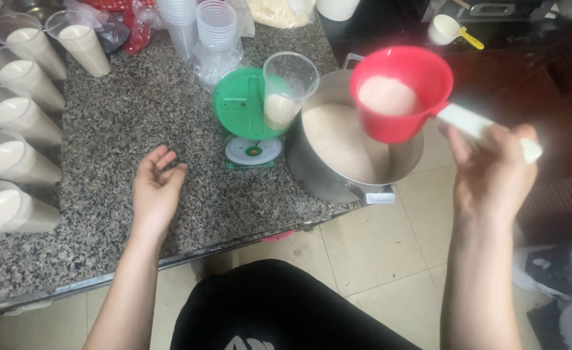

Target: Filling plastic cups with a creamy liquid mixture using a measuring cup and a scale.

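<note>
My right hand (493, 172) grips the white handle of a red ladle (399, 91) that holds pale beige liquid, raised over a steel pot (338, 175) filled with the same liquid. Left of the ladle, a clear plastic cup (287, 87), partly filled, stands on a green kitchen scale (244, 110). My left hand (156, 191) rests open on the speckled granite counter (169, 116), palm up, holding nothing, to the left of the scale.
Several filled cups (14, 116) stand along the counter's left side and back. Stacks of empty clear cups (216, 26) sit behind the scale. A small white scoop with a yellow handle (451, 31) lies on a dark surface at the back right. Tiled floor lies below.
</note>
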